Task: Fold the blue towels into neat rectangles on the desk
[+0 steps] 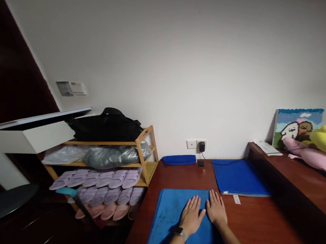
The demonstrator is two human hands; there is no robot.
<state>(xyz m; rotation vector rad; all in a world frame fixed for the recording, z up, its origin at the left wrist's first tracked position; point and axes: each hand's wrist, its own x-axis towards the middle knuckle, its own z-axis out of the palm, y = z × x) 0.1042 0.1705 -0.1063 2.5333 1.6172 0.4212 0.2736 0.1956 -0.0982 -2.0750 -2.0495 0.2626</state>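
Observation:
A flat, light-blue rectangular sheet or folded fabric piece (167, 215) lies on the reddish-brown table, with dark blotches on its left part. My left hand (191, 217), a watch on its wrist, rests palm down on it with the fingers extended. Beside it, at the sheet's upper right edge, my right hand (216, 210) also lies flat, fingers stretched out. Neither hand grips anything. Farther back to the right is a darker blue flat fabric piece (237, 177) with a white tag (236, 200). A narrow blue fabric roll or strip (179, 160) sits against the wall.
On the left, a wooden rack (148, 151) holds a black bag (107, 126), plastic-wrapped items and rows of slippers (106, 178). A black plug (202, 146) sits in the wall socket. At right, a raised ledge bears plush toys (312, 155) and a dog picture (299, 126).

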